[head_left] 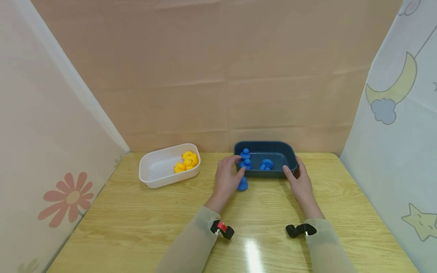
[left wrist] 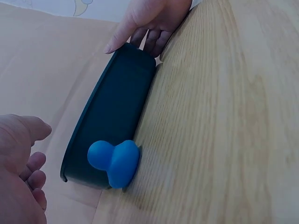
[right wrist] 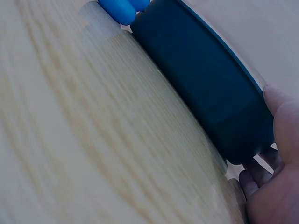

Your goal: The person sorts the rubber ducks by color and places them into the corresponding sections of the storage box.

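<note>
A dark blue-green bin (head_left: 263, 173) stands at the back of the table with several blue rubber ducks (head_left: 245, 154) inside, two at its left end and more near its middle. My right hand (head_left: 300, 184) grips the bin's right end, thumb at the rim and fingers low on the outside. By the left end hovers my left hand (head_left: 226, 176), its fingers loosely bent and holding nothing. In the left wrist view it appears apart from the bin. One blue duck (left wrist: 119, 163) sits on the table outside the bin, against or close to its front wall.
To the left stands a white bin (head_left: 153, 182) with several yellow rubber ducks (head_left: 189, 162) gathered at its right end. A tan cloth backdrop (head_left: 177, 94) hangs behind the wood-grain table (head_left: 259, 212). Patterned cloths hang at both sides.
</note>
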A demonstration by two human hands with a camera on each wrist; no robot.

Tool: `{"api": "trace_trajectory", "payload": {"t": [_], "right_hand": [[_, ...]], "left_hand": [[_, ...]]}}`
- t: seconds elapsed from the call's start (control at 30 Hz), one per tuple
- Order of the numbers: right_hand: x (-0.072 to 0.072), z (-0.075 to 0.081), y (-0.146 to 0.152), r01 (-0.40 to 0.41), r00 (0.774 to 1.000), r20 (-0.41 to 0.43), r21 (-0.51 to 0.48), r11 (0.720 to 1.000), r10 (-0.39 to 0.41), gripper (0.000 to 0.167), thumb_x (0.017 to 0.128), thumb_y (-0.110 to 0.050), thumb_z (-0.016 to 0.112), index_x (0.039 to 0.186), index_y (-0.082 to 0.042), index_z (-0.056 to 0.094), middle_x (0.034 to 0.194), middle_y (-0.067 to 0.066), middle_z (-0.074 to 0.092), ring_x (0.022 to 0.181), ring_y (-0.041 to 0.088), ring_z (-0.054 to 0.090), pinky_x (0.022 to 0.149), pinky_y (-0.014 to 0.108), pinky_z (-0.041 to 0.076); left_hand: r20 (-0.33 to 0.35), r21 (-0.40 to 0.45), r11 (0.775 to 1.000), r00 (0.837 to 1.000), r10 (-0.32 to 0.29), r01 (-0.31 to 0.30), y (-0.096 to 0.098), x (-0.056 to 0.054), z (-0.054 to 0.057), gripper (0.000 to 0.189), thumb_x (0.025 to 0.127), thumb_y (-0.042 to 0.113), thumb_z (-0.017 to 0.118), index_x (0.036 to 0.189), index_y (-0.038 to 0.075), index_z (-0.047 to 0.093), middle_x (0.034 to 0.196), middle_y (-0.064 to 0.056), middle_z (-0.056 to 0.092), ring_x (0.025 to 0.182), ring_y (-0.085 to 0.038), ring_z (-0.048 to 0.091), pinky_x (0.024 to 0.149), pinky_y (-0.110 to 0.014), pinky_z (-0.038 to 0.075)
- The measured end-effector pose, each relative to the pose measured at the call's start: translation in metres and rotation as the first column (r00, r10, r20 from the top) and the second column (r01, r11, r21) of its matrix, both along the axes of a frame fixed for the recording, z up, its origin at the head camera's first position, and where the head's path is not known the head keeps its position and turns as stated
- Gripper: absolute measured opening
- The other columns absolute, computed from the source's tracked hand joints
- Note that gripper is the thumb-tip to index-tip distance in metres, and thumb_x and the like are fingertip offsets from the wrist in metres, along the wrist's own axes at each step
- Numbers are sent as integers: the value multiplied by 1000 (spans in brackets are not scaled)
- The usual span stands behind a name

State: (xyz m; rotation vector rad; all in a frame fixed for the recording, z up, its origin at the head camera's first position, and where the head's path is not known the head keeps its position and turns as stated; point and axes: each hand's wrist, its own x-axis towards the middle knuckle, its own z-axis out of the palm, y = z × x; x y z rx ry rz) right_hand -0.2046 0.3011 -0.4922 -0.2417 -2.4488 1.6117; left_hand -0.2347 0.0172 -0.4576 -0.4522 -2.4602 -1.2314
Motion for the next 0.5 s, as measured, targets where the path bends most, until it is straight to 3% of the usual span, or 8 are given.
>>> {"api": "trace_trajectory", "payload": {"t": [0.33, 0.5], "right_hand": [[-1, 1, 0, 6, 1000, 10, 4, 1000, -6, 97, 110, -59, 61, 180, -25, 3, 182, 19, 15, 165, 44, 23, 130, 60, 28], [-1, 1, 0, 4, 1000, 8, 7, 1000, -4, 99, 109, -62, 60, 180, -24, 2, 182, 20, 16, 165, 44, 23, 129, 61, 29]], "left_hand": [[7, 8, 1000, 1000, 14, -14, -14, 8, -12, 39, 99, 18, 86, 136, 9, 74, 126, -7, 74, 113, -28, 61, 94, -42, 56], [49, -13, 1000, 999, 20, -20, -17, 11, -16, 41, 99, 21, 87, 137, 12, 73, 129, -7, 74, 115, -27, 61, 95, -42, 56]]}}
